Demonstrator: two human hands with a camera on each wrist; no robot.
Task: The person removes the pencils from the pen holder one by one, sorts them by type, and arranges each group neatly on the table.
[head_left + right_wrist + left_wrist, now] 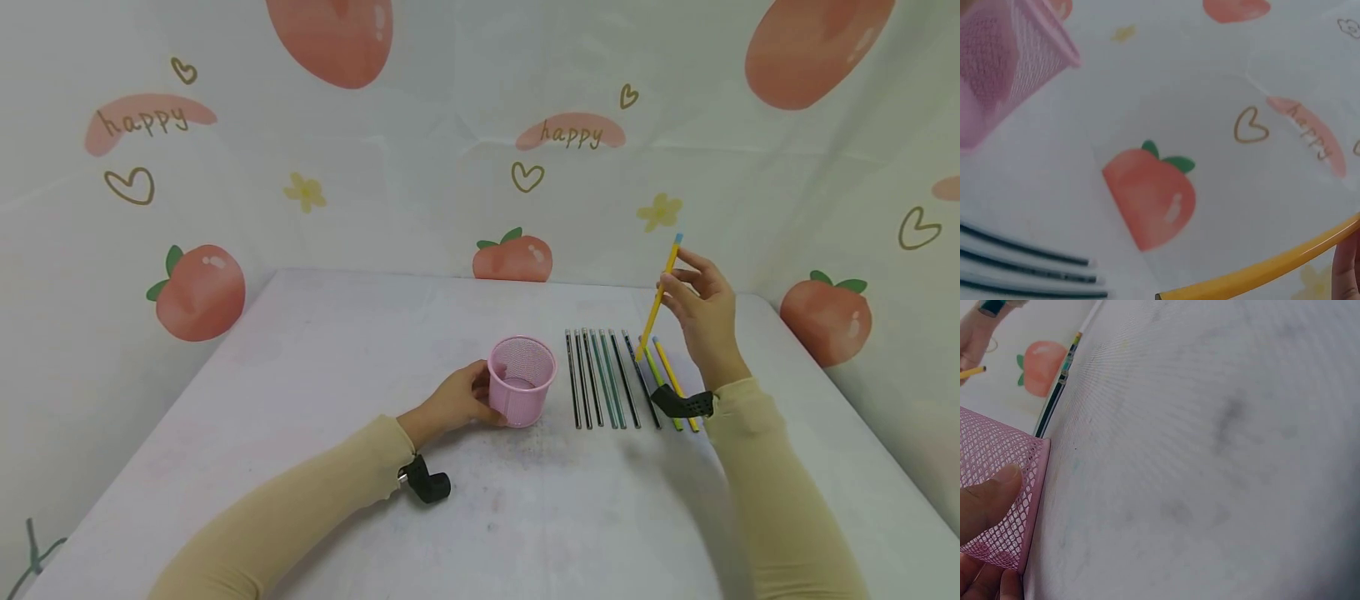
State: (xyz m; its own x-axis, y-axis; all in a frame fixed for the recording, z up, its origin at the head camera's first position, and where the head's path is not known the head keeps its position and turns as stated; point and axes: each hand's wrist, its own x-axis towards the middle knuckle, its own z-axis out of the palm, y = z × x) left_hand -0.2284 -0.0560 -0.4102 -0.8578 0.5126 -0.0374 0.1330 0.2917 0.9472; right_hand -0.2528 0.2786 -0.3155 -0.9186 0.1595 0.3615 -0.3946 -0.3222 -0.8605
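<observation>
Up above the right side of the table, my right hand [705,312] pinches a yellow pencil [660,298] near its blue-tipped upper end. The pencil is tilted, its lower end over the row of pencils. At the middle of the table stands a pink mesh pen holder [521,404], its mouth facing up. My left hand [461,396] grips its left side, with the thumb [991,500] across the mesh in the left wrist view. Through the opening only the bottom of the holder shows. In the right wrist view the yellow pencil [1260,274] crosses the lower right corner.
Right of the holder, several dark and teal pencils [603,379] lie side by side, pointing away from me. A green pencil [654,367] and another yellow pencil [667,367] lie at the row's right end, partly behind the right wrist's black camera mount [682,403]. A printed cloth hangs behind the table.
</observation>
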